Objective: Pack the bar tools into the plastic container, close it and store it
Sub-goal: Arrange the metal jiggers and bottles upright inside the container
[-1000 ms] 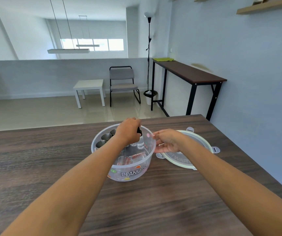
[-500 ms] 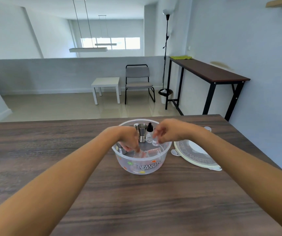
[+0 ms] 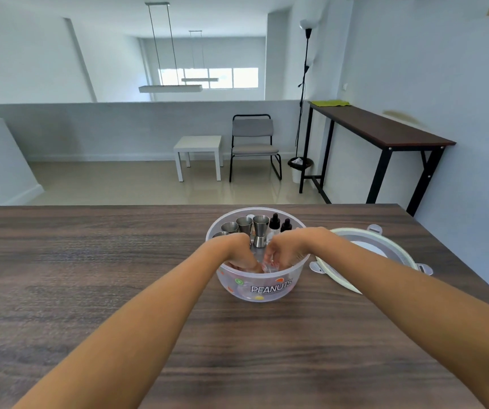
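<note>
A round clear plastic container marked PEANUTS stands on the wooden table. At its back stand steel jiggers, small steel cups and two dropper bottles with black caps. My left hand and my right hand both reach down into the container, fingers curled around small clear items at the bottom. What each hand grips is hidden by the fingers. The container's lid lies on the table just right of it.
The table's right edge runs close beyond the lid. Past the far edge, on the floor, are a white side table, a grey chair, a floor lamp and a tall dark console table along the right wall.
Both hands have gone deeper into the container and closer together. My right hand came off the rim beside the lid. The view has swung left.
</note>
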The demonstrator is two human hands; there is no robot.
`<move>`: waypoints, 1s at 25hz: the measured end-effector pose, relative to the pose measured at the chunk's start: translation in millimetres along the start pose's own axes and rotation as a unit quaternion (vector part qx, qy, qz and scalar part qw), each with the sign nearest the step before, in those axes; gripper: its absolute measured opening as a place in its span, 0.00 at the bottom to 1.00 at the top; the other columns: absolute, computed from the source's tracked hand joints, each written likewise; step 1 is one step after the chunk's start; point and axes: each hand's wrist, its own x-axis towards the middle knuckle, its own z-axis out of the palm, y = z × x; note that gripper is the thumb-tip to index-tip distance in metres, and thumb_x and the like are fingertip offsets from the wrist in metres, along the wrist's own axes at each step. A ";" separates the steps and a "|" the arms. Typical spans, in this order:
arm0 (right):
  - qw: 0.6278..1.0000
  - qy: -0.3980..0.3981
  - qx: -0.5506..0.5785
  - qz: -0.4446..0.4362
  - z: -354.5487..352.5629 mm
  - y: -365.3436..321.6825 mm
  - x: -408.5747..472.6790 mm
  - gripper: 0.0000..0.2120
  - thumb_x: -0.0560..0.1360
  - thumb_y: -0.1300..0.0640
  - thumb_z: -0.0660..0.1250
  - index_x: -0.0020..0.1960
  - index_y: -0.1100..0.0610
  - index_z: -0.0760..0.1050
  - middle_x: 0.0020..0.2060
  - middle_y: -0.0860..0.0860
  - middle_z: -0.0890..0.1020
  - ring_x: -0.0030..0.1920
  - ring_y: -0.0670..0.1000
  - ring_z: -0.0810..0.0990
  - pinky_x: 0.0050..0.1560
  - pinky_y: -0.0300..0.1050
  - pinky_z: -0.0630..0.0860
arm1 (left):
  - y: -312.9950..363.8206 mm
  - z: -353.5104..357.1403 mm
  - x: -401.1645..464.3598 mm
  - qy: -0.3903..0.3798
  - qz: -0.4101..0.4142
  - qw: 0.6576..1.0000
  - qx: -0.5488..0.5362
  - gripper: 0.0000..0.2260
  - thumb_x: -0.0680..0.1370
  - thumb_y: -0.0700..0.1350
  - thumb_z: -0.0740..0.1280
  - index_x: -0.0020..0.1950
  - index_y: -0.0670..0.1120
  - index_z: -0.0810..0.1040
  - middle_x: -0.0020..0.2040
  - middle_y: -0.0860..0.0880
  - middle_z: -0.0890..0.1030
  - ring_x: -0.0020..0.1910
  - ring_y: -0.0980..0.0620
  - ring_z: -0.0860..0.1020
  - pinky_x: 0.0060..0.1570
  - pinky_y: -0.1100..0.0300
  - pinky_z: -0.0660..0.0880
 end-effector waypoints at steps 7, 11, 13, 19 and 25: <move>0.995 0.088 0.017 0.033 -4.7 12.7 -2.7 0.25 0.63 0.54 0.74 0.56 0.55 0.70 0.47 0.49 0.74 0.46 0.52 0.73 0.40 0.43 0.71 | -6.2 -16.2 -7.9 0.008 0.010 1.000 -0.025 0.13 0.62 0.49 0.75 0.40 0.43 0.77 0.37 0.48 0.80 0.36 0.51 0.78 0.41 0.58 0.78; 0.990 0.125 0.047 0.046 -4.8 15.0 -3.4 0.27 0.61 0.54 0.76 0.56 0.56 0.69 0.46 0.50 0.74 0.46 0.52 0.73 0.39 0.44 0.71 | -5.1 -11.2 -11.5 0.076 0.025 0.995 0.055 0.20 0.64 0.49 0.76 0.51 0.41 0.78 0.48 0.45 0.79 0.48 0.46 0.77 0.45 0.56 0.76; 0.987 0.141 0.052 0.051 -2.5 14.2 -1.5 0.28 0.62 0.53 0.77 0.58 0.56 0.70 0.48 0.51 0.74 0.47 0.52 0.74 0.43 0.44 0.71 | -3.6 -7.7 -11.4 0.094 0.034 0.992 0.076 0.20 0.65 0.48 0.75 0.53 0.40 0.78 0.52 0.43 0.80 0.51 0.45 0.78 0.44 0.57 0.74; 0.987 0.153 0.039 0.045 -0.8 10.9 -4.8 0.34 0.64 0.50 0.77 0.66 0.58 0.69 0.58 0.54 0.77 0.57 0.55 0.75 0.52 0.46 0.73 | -5.6 -7.7 -14.6 0.109 0.049 0.987 0.109 0.25 0.65 0.50 0.76 0.59 0.42 0.77 0.56 0.45 0.80 0.55 0.45 0.78 0.54 0.53 0.78; 0.981 0.191 0.002 -0.014 -9.6 19.7 -26.3 0.14 0.67 0.58 0.72 0.52 0.51 0.81 0.36 0.45 0.75 0.41 0.49 0.74 0.42 0.39 0.70 | -20.1 -22.9 -27.6 0.148 0.119 0.978 0.089 0.13 0.66 0.45 0.75 0.49 0.49 0.84 0.46 0.51 0.71 0.49 0.51 0.73 0.50 0.60 0.73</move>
